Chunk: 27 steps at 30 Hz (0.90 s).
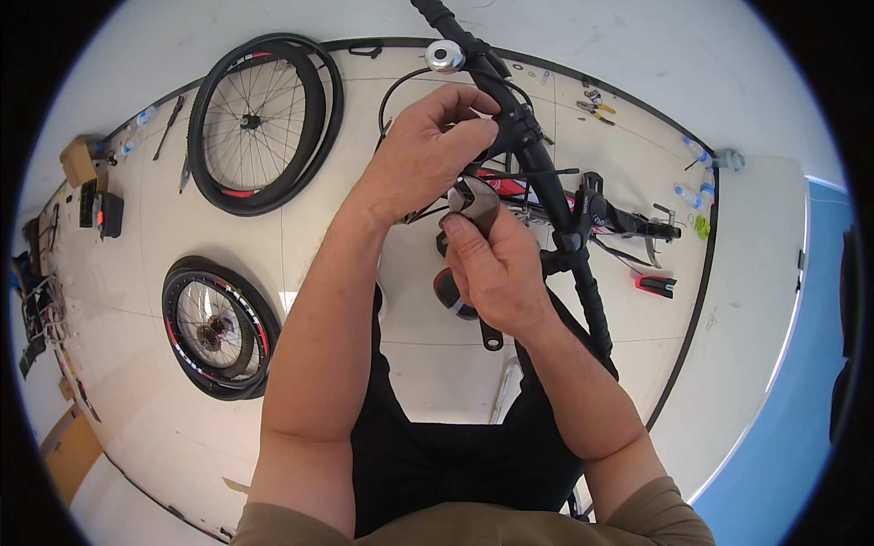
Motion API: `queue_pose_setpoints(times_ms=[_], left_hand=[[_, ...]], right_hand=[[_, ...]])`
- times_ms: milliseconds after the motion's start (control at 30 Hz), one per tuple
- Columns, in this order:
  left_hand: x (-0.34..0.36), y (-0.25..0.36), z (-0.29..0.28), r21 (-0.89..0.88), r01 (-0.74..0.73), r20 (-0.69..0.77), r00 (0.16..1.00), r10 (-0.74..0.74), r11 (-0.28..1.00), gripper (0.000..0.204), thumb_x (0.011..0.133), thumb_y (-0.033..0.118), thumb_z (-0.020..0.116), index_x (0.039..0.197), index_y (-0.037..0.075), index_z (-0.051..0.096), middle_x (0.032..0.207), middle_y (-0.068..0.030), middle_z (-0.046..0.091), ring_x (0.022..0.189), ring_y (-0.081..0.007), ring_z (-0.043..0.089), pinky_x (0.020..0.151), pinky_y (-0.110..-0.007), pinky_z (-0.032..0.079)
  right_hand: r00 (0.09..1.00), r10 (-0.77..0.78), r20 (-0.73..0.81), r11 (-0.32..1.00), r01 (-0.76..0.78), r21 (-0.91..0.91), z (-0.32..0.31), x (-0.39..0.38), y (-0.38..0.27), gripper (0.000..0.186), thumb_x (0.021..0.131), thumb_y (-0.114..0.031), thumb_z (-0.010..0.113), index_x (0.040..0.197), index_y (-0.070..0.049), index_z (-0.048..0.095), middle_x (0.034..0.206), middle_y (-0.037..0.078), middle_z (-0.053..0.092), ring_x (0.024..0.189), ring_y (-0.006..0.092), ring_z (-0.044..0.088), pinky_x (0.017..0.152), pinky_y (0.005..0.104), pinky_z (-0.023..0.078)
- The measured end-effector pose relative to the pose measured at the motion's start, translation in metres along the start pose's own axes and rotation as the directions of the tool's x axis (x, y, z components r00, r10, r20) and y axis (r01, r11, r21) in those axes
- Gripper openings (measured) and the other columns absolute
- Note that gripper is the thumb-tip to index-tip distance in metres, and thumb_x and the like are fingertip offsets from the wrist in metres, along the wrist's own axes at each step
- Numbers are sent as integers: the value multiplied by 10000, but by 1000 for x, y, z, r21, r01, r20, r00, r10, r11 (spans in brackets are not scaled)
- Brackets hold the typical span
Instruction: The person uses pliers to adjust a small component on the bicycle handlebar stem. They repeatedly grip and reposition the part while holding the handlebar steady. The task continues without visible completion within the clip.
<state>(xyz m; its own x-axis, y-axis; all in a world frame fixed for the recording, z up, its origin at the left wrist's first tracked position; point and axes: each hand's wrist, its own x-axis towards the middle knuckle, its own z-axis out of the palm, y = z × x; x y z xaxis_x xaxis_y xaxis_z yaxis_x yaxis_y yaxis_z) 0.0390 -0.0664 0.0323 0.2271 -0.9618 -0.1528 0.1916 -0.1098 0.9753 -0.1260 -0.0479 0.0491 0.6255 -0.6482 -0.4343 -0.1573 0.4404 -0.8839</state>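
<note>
My right hand (505,273) is closed around an adjustable wrench (478,202). Its jaws point up toward my left hand, and the end of its handle shows below my palm. My left hand (432,146) has its fingers curled and thumb drawn in beside the black bicycle handlebar (537,168); what they pinch is hidden. The wrench jaws sit just under my left fingers, by the cables and a thin black lever (537,173). A silver bell (444,56) is fixed to the bar above my left hand. Behind the bar lies the red, white and black bicycle frame (510,187).
Two bicycle wheels with loose tyres lie on the floor at left, one far (250,121) and one nearer (211,337). Yellow-handled pliers (596,111) and small parts lie far right, near plastic bottles (689,196). A red and black part (655,286) rests right of the handlebar.
</note>
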Motion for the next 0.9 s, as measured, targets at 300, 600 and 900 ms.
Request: queue_pose_setpoints(times_ms=[300,600,900], left_hand=[[-2,7,-1,12,66,38,997,-67,998,330,901,187,632,1192,32,619,1029,-17,613,935,-87,559,821,-237,471],[-5,11,2,139,24,-77,997,-13,990,336,912,223,653,1148,-15,634,999,-49,656,900,-98,570,827,-246,466],[-35,-13,10,98,-306,-412,854,318,947,231,1024,82,489,1224,-22,540,1085,-111,658,1034,-156,635,875,-272,496]], right_hand=[[940,-329,-92,885,272,-378,3,3,11,195,1004,-150,573,1100,17,544,757,25,569,652,102,519,600,283,455],[998,-67,7,993,68,-93,-5,2,6,163,1006,-159,583,1037,-5,539,725,3,547,633,86,488,571,267,421],[995,-95,23,993,93,78,-2,-6,7,269,1081,-235,387,1159,-4,501,810,72,585,541,74,457,490,228,376]])
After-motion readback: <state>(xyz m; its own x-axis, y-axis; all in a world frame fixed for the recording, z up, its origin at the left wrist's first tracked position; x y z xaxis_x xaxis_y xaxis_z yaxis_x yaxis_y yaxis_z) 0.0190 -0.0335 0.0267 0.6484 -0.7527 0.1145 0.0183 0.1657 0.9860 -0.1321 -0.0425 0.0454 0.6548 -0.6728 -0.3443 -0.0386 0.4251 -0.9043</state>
